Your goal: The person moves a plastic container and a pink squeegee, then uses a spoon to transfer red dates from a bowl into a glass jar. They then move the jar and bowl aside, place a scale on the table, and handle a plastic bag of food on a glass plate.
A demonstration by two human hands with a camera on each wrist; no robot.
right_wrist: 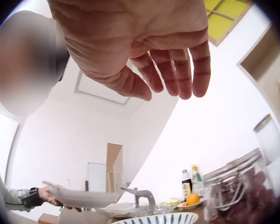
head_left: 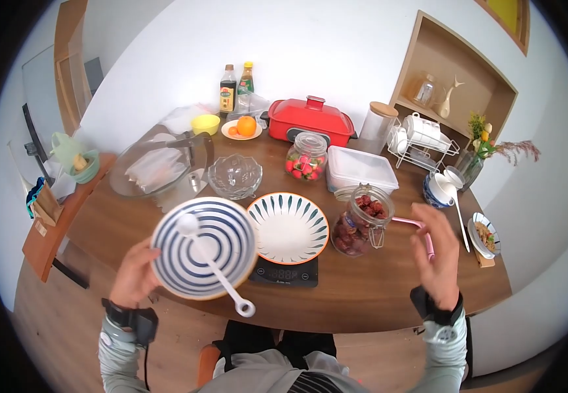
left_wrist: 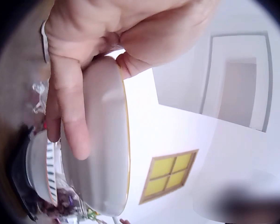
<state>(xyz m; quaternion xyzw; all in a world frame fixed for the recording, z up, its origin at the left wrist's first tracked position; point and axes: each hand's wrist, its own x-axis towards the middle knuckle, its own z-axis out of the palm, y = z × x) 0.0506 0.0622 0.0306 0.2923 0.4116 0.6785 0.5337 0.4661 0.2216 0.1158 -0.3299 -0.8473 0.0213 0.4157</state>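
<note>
My left hand (head_left: 136, 274) grips a white bowl with blue rings (head_left: 174, 262) by its rim, thumb inside and fingers spread under it. In the left wrist view the bowl (left_wrist: 105, 140) shows its plain white outside. Across it lies a white long-handled spoon (head_left: 216, 269), its end hanging past the rim. A second plate with blue-green strokes (head_left: 288, 229) sits on a black kitchen scale (head_left: 286, 274). Held up right of a glass jar of dried red dates (head_left: 356, 234), my right hand (head_left: 438, 255) has loosely bent fingers with nothing between them. A pink handle (head_left: 407, 221) lies behind that hand.
Behind stand a cut-glass bowl (head_left: 235, 177), a jar of strawberry-like pieces (head_left: 305, 160), a lidded plastic box (head_left: 361, 170) and a red electric cooker (head_left: 311, 120). A dish rack with cups (head_left: 421, 139) is at back right; a plate of food (head_left: 484, 234) lies far right.
</note>
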